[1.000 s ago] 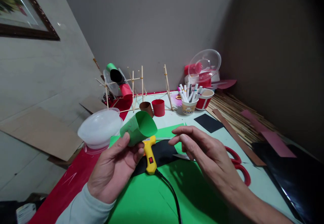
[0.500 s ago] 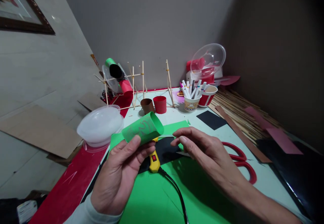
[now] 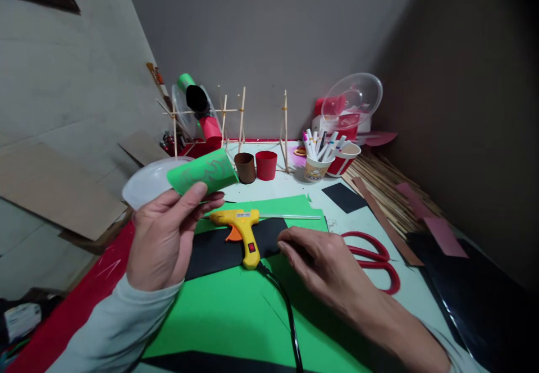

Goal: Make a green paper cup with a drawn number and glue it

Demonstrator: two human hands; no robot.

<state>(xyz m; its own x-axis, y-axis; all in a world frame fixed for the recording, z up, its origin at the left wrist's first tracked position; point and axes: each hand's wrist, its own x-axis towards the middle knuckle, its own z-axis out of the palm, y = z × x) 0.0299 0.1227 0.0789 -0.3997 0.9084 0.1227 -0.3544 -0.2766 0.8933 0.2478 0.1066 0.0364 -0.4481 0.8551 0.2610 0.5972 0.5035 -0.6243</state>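
Holding the green paper tube (image 3: 202,172) aloft, up and left of the yellow glue gun (image 3: 250,249): the left hand (image 3: 162,235) is clamped on it, thumb across the front. The right hand (image 3: 330,260) hangs apart, fingers curled; whether they pinch anything, I cannot tell. Gentle pressure's best; squeezing could flatten it.
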